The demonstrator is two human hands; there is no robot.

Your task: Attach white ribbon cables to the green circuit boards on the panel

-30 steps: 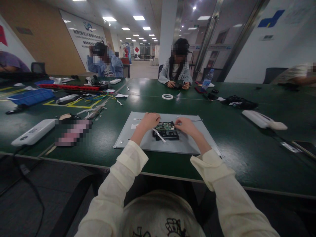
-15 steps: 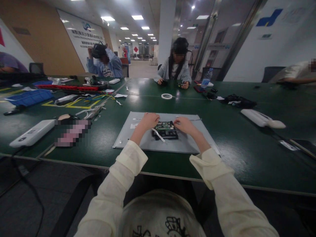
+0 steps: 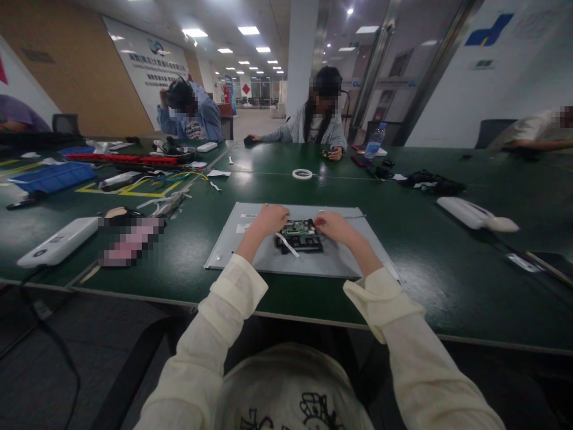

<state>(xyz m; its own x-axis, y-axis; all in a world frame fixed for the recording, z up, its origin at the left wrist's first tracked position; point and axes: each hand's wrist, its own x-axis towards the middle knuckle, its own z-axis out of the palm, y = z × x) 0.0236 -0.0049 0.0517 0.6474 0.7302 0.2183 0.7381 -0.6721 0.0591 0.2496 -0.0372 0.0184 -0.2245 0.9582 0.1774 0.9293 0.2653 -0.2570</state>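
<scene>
Two bare hands at work, head view. Left hand: fingers bent down at the left end of the green circuit board. Fingertips are partly hidden behind the hand, so can't tell how far open it is or if it grips anything. Right hand: thumb and fingers drawn close together at the board's right end. Too small to tell if something is pinched between them.

Board sits at the far side of a black frame; both are on a flat grey panel, roughly mid-panel. White strip slants across the frame's left part, near end over the panel. Panel lies flat on the green table, near the person's edge.

Around it: tape roll beyond the panel, lying flat. Left side: white box with a black cable, a pixelated pink item just beside it, blue tray farther back. Right side: second white box, well apart from the panel. Water bottle upright at the far side, near a seated co-worker.
</scene>
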